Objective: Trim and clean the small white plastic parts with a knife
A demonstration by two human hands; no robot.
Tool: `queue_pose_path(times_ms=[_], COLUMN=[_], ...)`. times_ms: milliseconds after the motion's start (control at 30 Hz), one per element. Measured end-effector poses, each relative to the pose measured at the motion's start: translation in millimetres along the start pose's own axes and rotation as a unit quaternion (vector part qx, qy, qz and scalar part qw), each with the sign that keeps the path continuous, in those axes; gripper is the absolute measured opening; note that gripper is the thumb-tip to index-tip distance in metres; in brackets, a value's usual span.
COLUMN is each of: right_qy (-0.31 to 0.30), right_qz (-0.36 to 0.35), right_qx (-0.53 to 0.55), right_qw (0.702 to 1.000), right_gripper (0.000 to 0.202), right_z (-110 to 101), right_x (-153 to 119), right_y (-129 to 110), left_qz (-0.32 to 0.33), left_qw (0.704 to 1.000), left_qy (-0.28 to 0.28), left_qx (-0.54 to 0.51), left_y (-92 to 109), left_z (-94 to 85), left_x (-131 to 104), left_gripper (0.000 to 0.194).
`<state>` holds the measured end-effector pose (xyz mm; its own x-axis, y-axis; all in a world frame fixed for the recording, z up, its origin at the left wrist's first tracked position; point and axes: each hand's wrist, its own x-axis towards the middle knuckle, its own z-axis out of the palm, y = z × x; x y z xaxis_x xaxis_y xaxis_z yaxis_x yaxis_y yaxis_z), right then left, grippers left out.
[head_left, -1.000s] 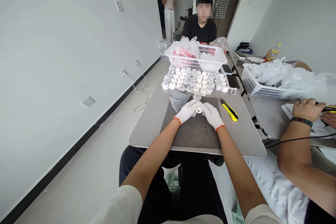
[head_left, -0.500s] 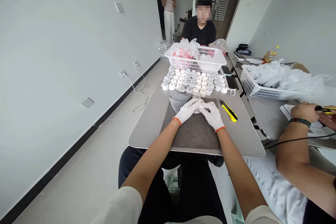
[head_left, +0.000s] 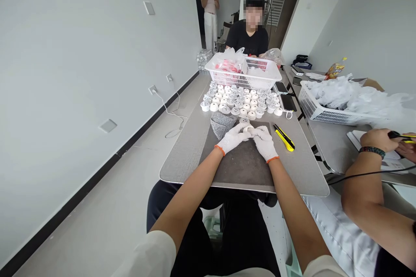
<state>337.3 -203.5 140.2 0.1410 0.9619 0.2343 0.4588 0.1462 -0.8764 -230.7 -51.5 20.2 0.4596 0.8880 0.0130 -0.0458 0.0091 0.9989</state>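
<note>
Both of my hands wear white knit gloves with orange cuffs and meet over the dark mat (head_left: 240,164). My left hand (head_left: 234,136) is closed around the side of a small white round plastic part (head_left: 248,130). My right hand (head_left: 264,140) grips the same part from the other side, its fingers covering much of it. Just beyond my fingertips sits another round part (head_left: 244,120) with a grey face. Left of it lies a folded grey cloth (head_left: 222,124). A yellow and black utility knife (head_left: 284,137) rests to the right of my right hand.
Rows of small white round parts (head_left: 243,101) stand before a white basket (head_left: 242,78) holding bags with red pieces. Phones (head_left: 287,103) lie at the table's right edge. On the neighbouring table stands another basket (head_left: 325,112) of bags. A co-worker's arm (head_left: 364,177) is at right; another person sits opposite.
My right hand's fingers have drawn in and curled more, and the white round part now shows more clearly between my hands. The view has shifted slightly.
</note>
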Motion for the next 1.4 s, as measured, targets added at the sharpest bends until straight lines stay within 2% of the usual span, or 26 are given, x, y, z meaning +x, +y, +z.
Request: queue_pose_path(times_ms=[133, 167, 200, 233, 267, 300, 333, 433, 467, 500, 533, 567, 600, 667, 733, 800, 833, 900, 967, 1033, 1200, 1267, 1367, 1400], right_qy=[-0.028, -0.035, -0.043, -0.054, -0.07, -0.084, -0.095, -0.144, -0.157, -0.165, -0.17, -0.173, -0.17, -0.167, -0.17, -0.157, -0.135, -0.11, -0.115, -0.13, -0.118, -0.084, 0.025, 0.032], right_qz=[-0.013, -0.014, -0.014, -0.014, -0.012, -0.012, -0.012, 0.017, 0.019, 0.021, 0.021, 0.022, 0.023, 0.018, -0.004, -0.036, -0.05, -0.054, -0.049, -0.043, 0.001, 0.002, -0.011, -0.008], right_qx=[0.009, 0.01, 0.014, 0.021, 0.032, 0.049, 0.065, 0.084, 0.086, 0.086, 0.085, 0.085, 0.085, 0.083, 0.069, 0.032, 0.016, -0.015, -0.035, -0.044, -0.039, -0.033, -0.007, 0.002], right_qw=[0.999, 0.999, 0.999, 0.998, 0.997, 0.995, 0.993, 0.986, 0.984, 0.982, 0.981, 0.981, 0.981, 0.982, 0.983, 0.986, 0.99, 0.992, 0.992, 0.99, 0.992, 0.996, 1.0, 0.999], right_gripper=[0.059, 0.058, 0.059, 0.062, 0.067, 0.075, 0.081, 0.082, 0.079, 0.078, 0.076, 0.073, 0.07, 0.073, 0.079, 0.072, 0.074, 0.076, 0.079, 0.083, 0.085, 0.093, 0.106, 0.105], right_z=[-14, -12, -2, 19, 50, 92, 142, 296, 333, 358, 369, 366, 351, 292, 217, 149, 123, 94, 87, 92, 100, 97, 94, 95], right_x=[1, 0, 0, -2, -3, -4, -5, -6, -6, -5, -4, -2, 0, 7, 19, 33, 40, 49, 52, 50, 45, 46, 47, 46], right_y=[-2, -3, -6, -10, -16, -23, -31, -52, -56, -59, -61, -61, -60, -54, -44, -29, -21, -5, 5, 8, -2, -3, -2, -3], left_qz=[0.005, 0.012, 0.021, 0.032, 0.043, 0.053, 0.058, 0.039, 0.02, -0.002, -0.025, -0.043, -0.057, -0.068, -0.068, -0.051, -0.034, 0.006, 0.043, 0.059, 0.024, 0.014, 0.031, 0.036], left_qw=[0.999, 0.999, 0.999, 0.999, 0.999, 0.998, 0.998, 0.999, 1.0, 1.0, 0.999, 0.998, 0.997, 0.994, 0.994, 0.994, 0.993, 0.99, 0.987, 0.988, 0.993, 0.992, 0.993, 0.995], left_qy=[0.013, 0.017, 0.021, 0.025, 0.025, 0.02, 0.015, 0.009, 0.012, 0.017, 0.02, 0.024, 0.03, 0.037, 0.045, 0.06, 0.075, 0.11, 0.135, 0.13, 0.093, 0.094, 0.088, 0.079], left_qx=[-0.043, -0.042, -0.034, -0.023, -0.01, 0.001, 0.007, 0.001, 0.003, 0.009, 0.021, 0.037, 0.053, 0.074, 0.078, 0.079, 0.082, 0.086, 0.073, 0.052, 0.063, 0.081, 0.068, 0.057], left_y=[-5, -7, -9, -11, -13, -14, -15, -15, -14, -13, -12, -11, -10, -9, -8, -8, -8, -6, -4, 0, 7, 8, 4, 2], left_z=[-0.4, -1.1, -1.9, -2.7, -3.4, -3.8, -3.9, -2.8, -2.2, -1.7, -1.4, -1.3, -1.3, -1.5, -1.4, -0.8, -0.2, 0.9, 1.5, 1.1, -1.5, -1.6, -1.1, -1.0], left_x=[2, 4, 5, 6, 6, 7, 8, 8, 7, 7, 6, 5, 5, 4, 3, 3, 3, 2, 0, -2, -6, -6, -4, -3], left_gripper=[0.049, 0.048, 0.047, 0.047, 0.046, 0.045, 0.045, 0.04, 0.035, 0.028, 0.021, 0.015, 0.01, 0.007, 0.012, 0.017, 0.019, 0.021, 0.023, 0.023, 0.031, 0.032, 0.03, 0.03])
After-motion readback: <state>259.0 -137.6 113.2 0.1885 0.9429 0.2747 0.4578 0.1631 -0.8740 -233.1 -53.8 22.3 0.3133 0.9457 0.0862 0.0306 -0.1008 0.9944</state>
